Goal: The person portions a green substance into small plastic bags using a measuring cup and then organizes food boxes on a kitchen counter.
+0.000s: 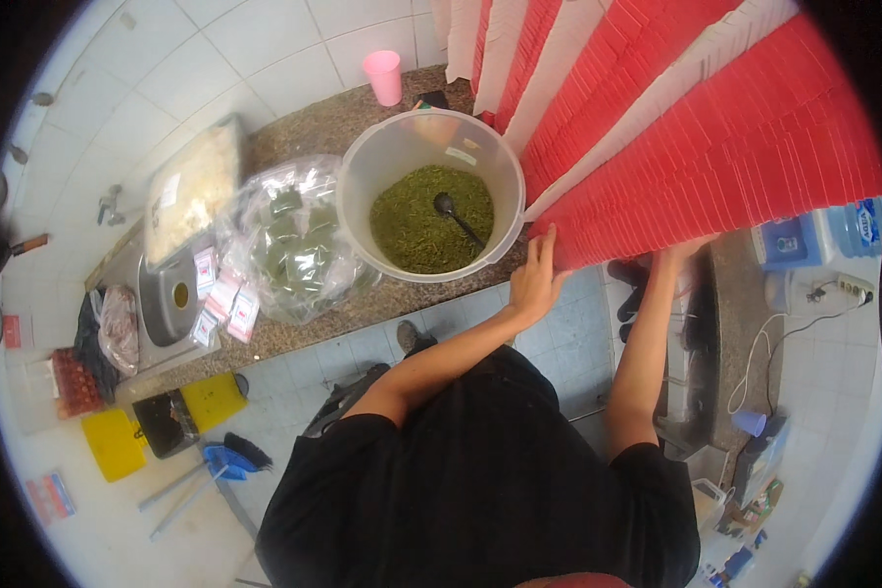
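Observation:
Large rows of flat red-and-white card pieces (705, 154), packed tightly together, fill the upper right. My left hand (536, 283) holds the lower left corner of the front red row, fingers up against its face and thumb along the lower edge. Farther right, my right hand (683, 248) is at the same lower edge, its fingers partly hidden by the card. Beside my left hand stands a translucent plastic tub (511, 213) on the granite counter (353, 305). It holds dried, chopped green leaves (411, 220), with a black spoon (452, 209) resting in them.
A clear plastic bag (301, 242) of green packets sits left of the tub, with small printed packets (224, 294) beside the steel sink (165, 301). Behind are a pink cup (384, 77) and a large bag of pale contents (195, 191). Water containers (794, 239) stand right; a dustpan (228, 463) lies lower left.

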### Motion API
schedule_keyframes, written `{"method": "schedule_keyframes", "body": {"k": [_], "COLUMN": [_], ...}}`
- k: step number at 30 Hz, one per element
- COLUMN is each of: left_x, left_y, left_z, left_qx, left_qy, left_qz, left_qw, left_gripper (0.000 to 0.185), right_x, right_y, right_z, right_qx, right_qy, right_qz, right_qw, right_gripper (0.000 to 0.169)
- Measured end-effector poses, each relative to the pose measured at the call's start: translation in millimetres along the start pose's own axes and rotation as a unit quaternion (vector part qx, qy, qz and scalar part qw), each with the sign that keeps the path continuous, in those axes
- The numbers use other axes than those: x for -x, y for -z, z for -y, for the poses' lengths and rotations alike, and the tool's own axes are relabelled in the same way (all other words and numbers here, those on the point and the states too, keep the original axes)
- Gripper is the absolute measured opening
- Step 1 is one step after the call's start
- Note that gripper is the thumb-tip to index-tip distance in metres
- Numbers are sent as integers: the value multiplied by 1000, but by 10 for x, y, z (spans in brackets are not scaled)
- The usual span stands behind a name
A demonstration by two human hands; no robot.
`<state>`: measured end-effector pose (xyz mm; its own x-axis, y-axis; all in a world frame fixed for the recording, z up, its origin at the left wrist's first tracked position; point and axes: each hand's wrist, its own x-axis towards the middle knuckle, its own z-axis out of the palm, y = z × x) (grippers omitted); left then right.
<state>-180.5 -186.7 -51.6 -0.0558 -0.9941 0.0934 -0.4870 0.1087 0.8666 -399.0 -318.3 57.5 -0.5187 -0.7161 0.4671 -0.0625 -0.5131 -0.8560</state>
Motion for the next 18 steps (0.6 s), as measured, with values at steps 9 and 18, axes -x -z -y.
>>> {"method": "schedule_keyframes", "body": {"k": [9,18], "left_x": [-156,-198], "left_y": [-201,-172], "left_z": [48,13], "left_qx": [-38,-35], "left_qy": [-38,-49], "left_qz": [-50,-59], "left_qw": [997,996], "left_gripper": [100,95], "right_x": [-158,-287], "right_y": [-77,133], "right_z": [-57,-270], "right_qx": [-22,-31], "right_qy": [17,-16], "right_qz": [-5,10], "right_qw": [1000,999], "right_gripper": [72,76]}}
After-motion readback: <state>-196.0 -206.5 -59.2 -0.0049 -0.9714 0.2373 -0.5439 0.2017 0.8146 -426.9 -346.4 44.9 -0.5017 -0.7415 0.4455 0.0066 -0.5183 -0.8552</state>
